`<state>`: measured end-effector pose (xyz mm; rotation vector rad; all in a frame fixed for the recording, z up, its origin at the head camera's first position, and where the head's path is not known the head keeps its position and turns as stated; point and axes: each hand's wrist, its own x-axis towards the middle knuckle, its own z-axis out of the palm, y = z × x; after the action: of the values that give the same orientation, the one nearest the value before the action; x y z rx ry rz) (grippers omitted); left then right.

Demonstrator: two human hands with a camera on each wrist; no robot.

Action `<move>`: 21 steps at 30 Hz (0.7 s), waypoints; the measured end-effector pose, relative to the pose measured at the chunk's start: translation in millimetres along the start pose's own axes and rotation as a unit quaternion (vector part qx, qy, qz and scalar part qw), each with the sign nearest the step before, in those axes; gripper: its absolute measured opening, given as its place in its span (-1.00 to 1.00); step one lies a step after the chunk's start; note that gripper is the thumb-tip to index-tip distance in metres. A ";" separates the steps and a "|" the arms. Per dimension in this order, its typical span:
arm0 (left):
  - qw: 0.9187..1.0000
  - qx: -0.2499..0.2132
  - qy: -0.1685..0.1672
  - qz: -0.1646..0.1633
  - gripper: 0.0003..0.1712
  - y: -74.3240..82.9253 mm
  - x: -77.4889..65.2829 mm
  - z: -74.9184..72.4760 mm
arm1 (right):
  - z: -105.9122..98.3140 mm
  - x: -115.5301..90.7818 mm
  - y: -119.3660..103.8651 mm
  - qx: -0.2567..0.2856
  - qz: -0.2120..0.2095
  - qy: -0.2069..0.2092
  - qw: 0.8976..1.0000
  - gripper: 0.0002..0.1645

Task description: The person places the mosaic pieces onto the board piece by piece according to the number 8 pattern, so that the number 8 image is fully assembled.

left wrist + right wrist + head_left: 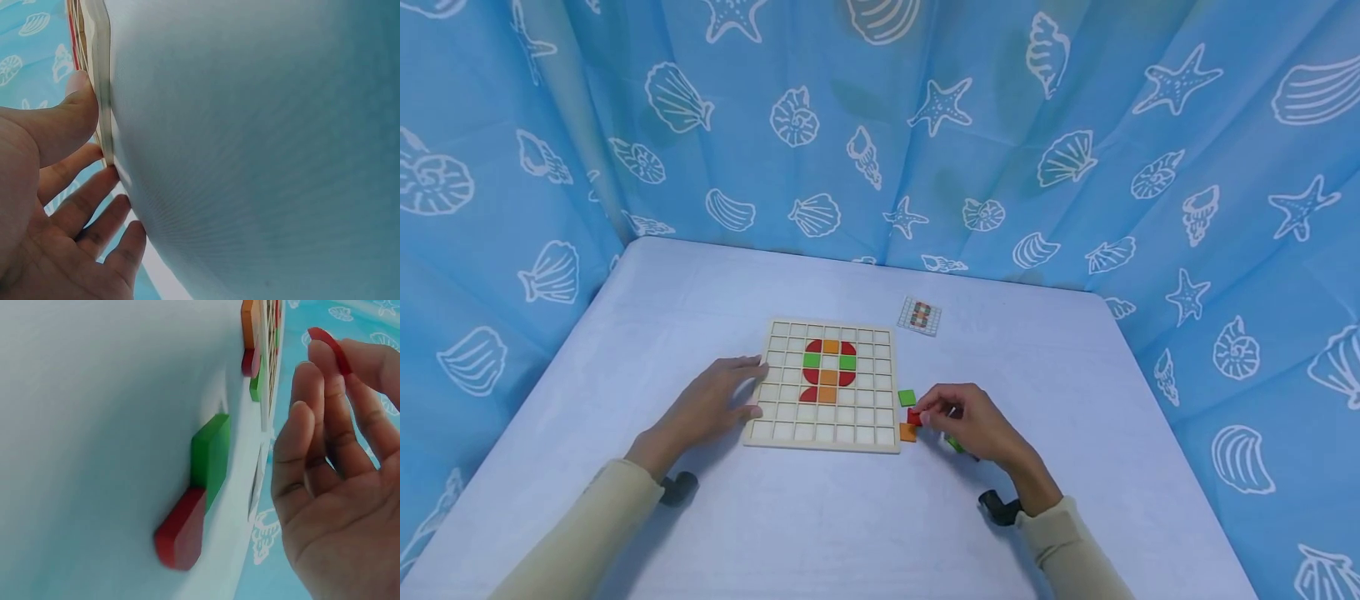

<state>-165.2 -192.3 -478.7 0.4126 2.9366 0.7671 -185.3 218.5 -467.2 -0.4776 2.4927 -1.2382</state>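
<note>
A wooden grid board (822, 447) lies on the table, with red, orange and green tiles set in its upper middle cells. My left hand (709, 406) rests against its left edge, thumb and fingers spread along the frame. Between the thumb and index finger of my right hand (973, 421) is a red curved-edged tile (334, 350), pinched just off the board's right side. Under those fingertips lie a green square tile (907, 397), an orange tile (907, 432) and another red tile (246, 365).
Beyond the board's upper right corner lies a small pattern card (920, 316). Partly hidden under my right hand are a green tile (211, 453) and a dark red tile (181, 534). A blue shell-print curtain (865, 167) encloses the white table (805, 525).
</note>
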 end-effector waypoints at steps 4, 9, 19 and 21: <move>1.000 0.000 -0.001 0.000 -0.17 -0.4 0.6 0.3 | 2.7 3.1 -6.2 0.008 0.003 0.024 1.000 -0.87; 1.000 -0.001 0.001 0.002 -0.18 -1.6 1.2 1.0 | 7.6 9.1 -13.5 0.019 -0.006 0.060 0.998 -0.88; 1.000 -0.007 0.001 0.006 -0.18 -3.7 1.1 1.3 | 24.1 23.3 -39.8 0.034 0.008 0.079 0.996 -0.88; 1.000 -0.008 0.000 0.004 -0.18 -3.4 1.0 1.1 | 28.6 26.4 -43.9 0.039 0.012 0.082 0.996 -0.88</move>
<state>-166.8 -194.3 -481.4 0.4244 2.9297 0.7900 -190.1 162.2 -451.6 -0.3385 2.5633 -1.4101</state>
